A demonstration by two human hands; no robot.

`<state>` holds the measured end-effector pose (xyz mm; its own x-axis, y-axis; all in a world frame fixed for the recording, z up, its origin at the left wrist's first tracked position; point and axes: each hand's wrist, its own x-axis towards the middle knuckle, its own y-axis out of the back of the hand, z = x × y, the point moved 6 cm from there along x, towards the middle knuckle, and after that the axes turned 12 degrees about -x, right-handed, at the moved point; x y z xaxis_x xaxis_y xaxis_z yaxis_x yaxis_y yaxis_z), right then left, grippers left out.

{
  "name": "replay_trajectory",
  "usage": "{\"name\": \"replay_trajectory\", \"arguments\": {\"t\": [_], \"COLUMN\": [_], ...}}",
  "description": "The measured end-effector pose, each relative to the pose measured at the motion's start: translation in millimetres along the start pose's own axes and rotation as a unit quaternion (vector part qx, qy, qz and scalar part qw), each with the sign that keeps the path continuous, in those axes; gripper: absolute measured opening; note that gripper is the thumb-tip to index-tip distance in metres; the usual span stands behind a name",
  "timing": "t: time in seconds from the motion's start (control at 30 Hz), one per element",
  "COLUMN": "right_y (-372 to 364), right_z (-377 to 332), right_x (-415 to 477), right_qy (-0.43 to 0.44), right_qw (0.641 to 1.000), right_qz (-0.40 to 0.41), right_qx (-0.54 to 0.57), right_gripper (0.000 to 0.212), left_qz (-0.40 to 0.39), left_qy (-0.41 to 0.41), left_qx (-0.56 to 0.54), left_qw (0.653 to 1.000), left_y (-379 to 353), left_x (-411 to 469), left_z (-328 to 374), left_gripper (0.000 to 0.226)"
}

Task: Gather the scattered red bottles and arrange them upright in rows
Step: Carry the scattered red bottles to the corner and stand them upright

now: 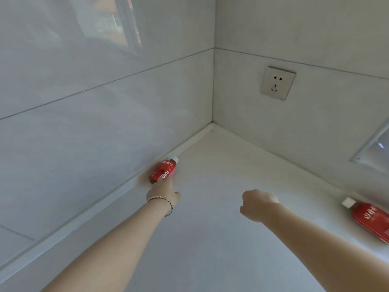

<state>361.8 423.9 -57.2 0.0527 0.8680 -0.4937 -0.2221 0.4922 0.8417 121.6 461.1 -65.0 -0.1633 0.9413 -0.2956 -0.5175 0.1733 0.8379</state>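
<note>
I am on the gathering step. My left hand point(163, 191) reaches a red bottle point(163, 170) lying on its side on the counter point(210, 239), down and left of the wall socket point(278, 83), cap towards the corner. My hand touches its base end; whether my fingers curl round it I cannot tell. My right hand point(257, 204) hovers below the socket, fingers loosely curled, holding nothing. A second red bottle point(370, 218) lies down and right of the socket. Next, I judge, comes a full wrap round the body, then standing it upright.
</note>
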Motion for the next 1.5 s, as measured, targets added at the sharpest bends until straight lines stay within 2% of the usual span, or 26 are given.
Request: {"name": "replay_trajectory", "arguments": {"t": [0.1, 0.2, 0.33, 0.43, 0.5, 0.57, 0.73, 0.83, 0.97, 1.1, 1.27, 1.37, 1.5], "right_y": [1.9, -2.1, -15.6, -29.5, -36.7, -42.9, -71.3, -90.6, -99.8, -121.3, -133.7, -128.8, -130.5], "right_z": [-13.7, -22.4, -22.3, -12.1, 0.3, 15.9, 69.5, 123.6, 205.6, 261.9, 273.2, 267.2, 253.3], "right_x": [44.2, 81.1, 109.2, 112.4, 111.4, 108.3, 76.5, 50.4, 32.6, 42.2, 62.5, 70.4, 68.0], "right_qy": [0.008, 0.013, 0.016, 0.023, 0.022, 0.009, -0.045, -0.097, -0.167, -0.201, -0.205, -0.188, -0.158], "right_qw": [1.000, 1.000, 1.000, 0.999, 0.998, 0.997, 0.992, 0.989, 0.982, 0.980, 0.978, 0.980, 0.980], "right_qz": [-0.005, -0.007, -0.008, -0.032, -0.040, -0.038, -0.018, 0.013, 0.062, 0.010, 0.029, 0.013, -0.021], "right_qx": [-0.003, -0.002, 0.016, 0.034, 0.043, 0.061, 0.121, 0.113, 0.062, 0.016, -0.009, -0.060, -0.121], "right_gripper": [0.029, 0.030, 0.030, 0.033, 0.035, 0.034, 0.031, 0.033, 0.040, 0.054, 0.054, 0.040, 0.039], "left_qz": [0.020, 0.016, -0.007, 0.040, 0.060, 0.046, -0.017, -0.075, -0.130, -0.153, -0.155, -0.148, -0.135], "left_qy": [-0.001, -0.007, 0.038, 0.045, 0.029, 0.000, -0.082, -0.109, -0.174, -0.214, -0.215, -0.216, -0.222], "left_qx": [0.047, 0.075, 0.085, 0.112, 0.106, 0.078, -0.139, -0.204, -0.222, -0.220, -0.201, -0.191, -0.186], "left_qw": [0.999, 0.997, 0.996, 0.992, 0.992, 0.996, 0.987, 0.970, 0.951, 0.939, 0.943, 0.946, 0.948], "left_y": [1.7, -5.9, -31.0, -38.6, -39.1, -42.8, -66.4, -92.8, -126.2, -143.8, -150.9, -147.0, -133.8], "left_x": [56.3, 108.1, 153.1, 159.3, 154.1, 139.0, 62.6, 16.3, -27.9, -52.8, -58.4, -57.0, -56.1], "left_z": [3.1, 0.4, -17.1, -22.4, -19.4, -9.5, 46.1, 90.8, 153.8, 197.6, 204.6, 195.5, 180.5], "left_gripper": [0.068, 0.077, 0.090, 0.080, 0.069, 0.064, 0.062, 0.063, 0.055, 0.052, 0.052, 0.051, 0.058]}}
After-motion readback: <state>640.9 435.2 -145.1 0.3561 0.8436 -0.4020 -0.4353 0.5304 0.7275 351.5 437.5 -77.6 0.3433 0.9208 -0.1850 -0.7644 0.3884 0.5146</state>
